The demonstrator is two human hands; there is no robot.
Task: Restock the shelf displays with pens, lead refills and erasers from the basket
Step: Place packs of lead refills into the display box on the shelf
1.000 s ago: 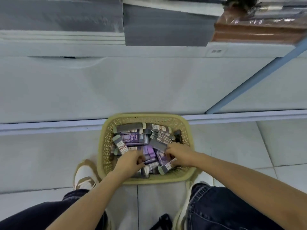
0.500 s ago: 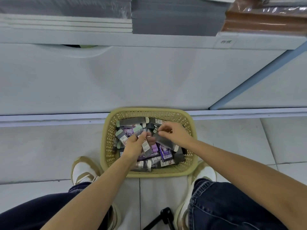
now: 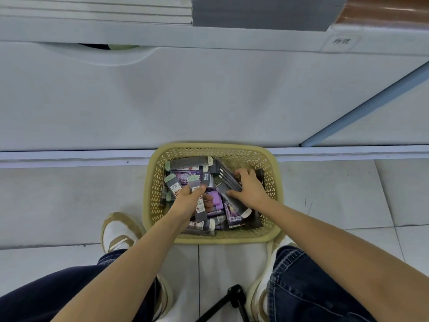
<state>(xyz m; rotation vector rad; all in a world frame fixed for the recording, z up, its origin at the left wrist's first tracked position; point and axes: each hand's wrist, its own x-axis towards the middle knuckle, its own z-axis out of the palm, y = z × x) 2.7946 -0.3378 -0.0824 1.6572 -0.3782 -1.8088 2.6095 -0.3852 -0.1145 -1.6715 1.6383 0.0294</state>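
A yellow lattice basket [image 3: 155, 182] stands on the floor between my feet, filled with several grey and purple lead refill packs [image 3: 188, 162]. My left hand [image 3: 189, 201] grips one or more grey packs [image 3: 200, 209] over the basket's left half. My right hand [image 3: 251, 190] reaches into the right half, fingers curled round a fanned bunch of grey packs [image 3: 228, 180], thumb on another grey pack [image 3: 232, 201].
A white shelf base [image 3: 209, 101] rises right behind the basket, with stacked grey and brown paper goods [image 3: 255, 12] on the shelf above. My shoes [image 3: 118, 233] flank the basket. A black tripod leg [image 3: 232, 298] lies between my knees.
My right hand has moved to the basket's right side and closed on a bunch of grey packs. My left hand has stayed on its packs, shifting slightly.
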